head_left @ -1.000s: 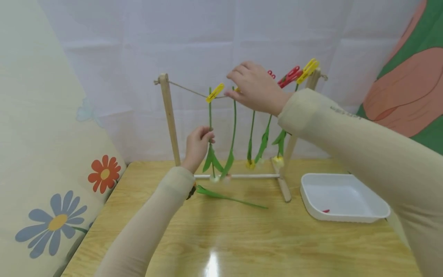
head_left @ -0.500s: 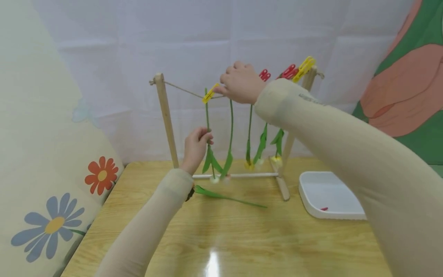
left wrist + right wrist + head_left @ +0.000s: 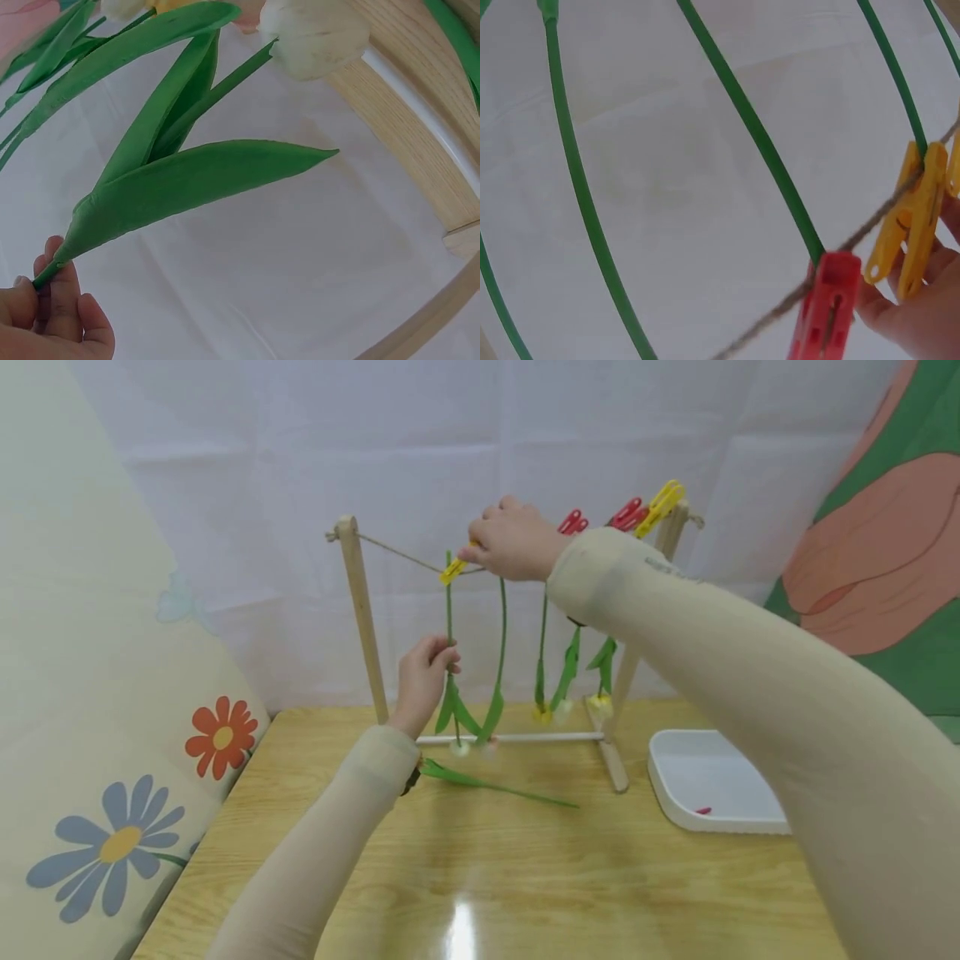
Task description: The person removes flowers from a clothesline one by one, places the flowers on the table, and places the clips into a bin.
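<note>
My left hand point(image 3: 423, 681) pinches the green stem of a white tulip point(image 3: 319, 37) that hangs head down from a rope point(image 3: 397, 553). At the top of that stem, a yellow clothespin point(image 3: 451, 572) sits on the rope, its upper end between the thumb and fingers of my right hand point(image 3: 513, 539). The right wrist view has this pin only at its right edge; a second yellow clothespin point(image 3: 915, 217) stands in front of the fingers there. Closer to that camera, a red clothespin point(image 3: 826, 304) clips another stem.
More tulips hang rightward along the rope, under red clothespins point(image 3: 628, 515) and a yellow one. The rope spans two wooden posts point(image 3: 362, 610). One tulip point(image 3: 465, 779) lies on the table point(image 3: 525, 877). A white tray point(image 3: 720, 777) at right holds a small red piece point(image 3: 702, 811).
My right hand has moved left along the rope from the second stem to the leftmost yellow clothespin and now grips it. The left hand keeps its pinch on the stem.
</note>
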A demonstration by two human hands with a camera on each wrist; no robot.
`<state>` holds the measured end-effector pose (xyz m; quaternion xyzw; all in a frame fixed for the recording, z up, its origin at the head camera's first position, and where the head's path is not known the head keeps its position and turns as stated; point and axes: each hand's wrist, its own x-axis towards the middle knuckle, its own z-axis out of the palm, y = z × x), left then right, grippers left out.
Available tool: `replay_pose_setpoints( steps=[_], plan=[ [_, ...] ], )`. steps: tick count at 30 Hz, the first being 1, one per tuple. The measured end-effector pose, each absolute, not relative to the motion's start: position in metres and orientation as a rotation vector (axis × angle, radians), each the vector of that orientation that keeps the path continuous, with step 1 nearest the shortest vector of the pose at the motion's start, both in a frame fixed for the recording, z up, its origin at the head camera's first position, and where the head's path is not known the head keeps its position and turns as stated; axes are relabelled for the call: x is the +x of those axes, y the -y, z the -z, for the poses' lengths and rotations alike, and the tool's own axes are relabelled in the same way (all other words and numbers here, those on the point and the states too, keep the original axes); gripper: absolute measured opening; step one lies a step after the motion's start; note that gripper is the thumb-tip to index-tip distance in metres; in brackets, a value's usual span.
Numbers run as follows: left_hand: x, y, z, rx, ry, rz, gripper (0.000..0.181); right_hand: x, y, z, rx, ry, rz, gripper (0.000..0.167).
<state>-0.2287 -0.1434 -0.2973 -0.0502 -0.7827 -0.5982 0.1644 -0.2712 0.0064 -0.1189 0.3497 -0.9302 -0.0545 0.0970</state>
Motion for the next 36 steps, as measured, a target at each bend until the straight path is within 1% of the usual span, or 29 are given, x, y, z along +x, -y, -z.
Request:
replay_pose_setpoints(
  steps=[7,16,22,36],
  plan=[
    [-0.229,0.147,0.295,-0.151,2.211,1.667,0.018,-0.268,-0.008,0.128,0.971,2.682,-0.010,0.036],
    [-0.228,0.146,0.298,-0.144,2.214,1.662,0.018,-0.265,-0.009,0.140,1.075,2.414,-0.283,0.025],
    [-0.226,0.148,0.301,-0.138,2.211,1.655,0.017,-0.260,-0.008,0.140,1.093,2.336,-0.337,0.025],
    [-0.214,0.154,0.306,-0.131,2.221,1.710,0.019,-0.257,-0.017,0.135,0.998,2.237,-0.501,0.027]
  ],
)
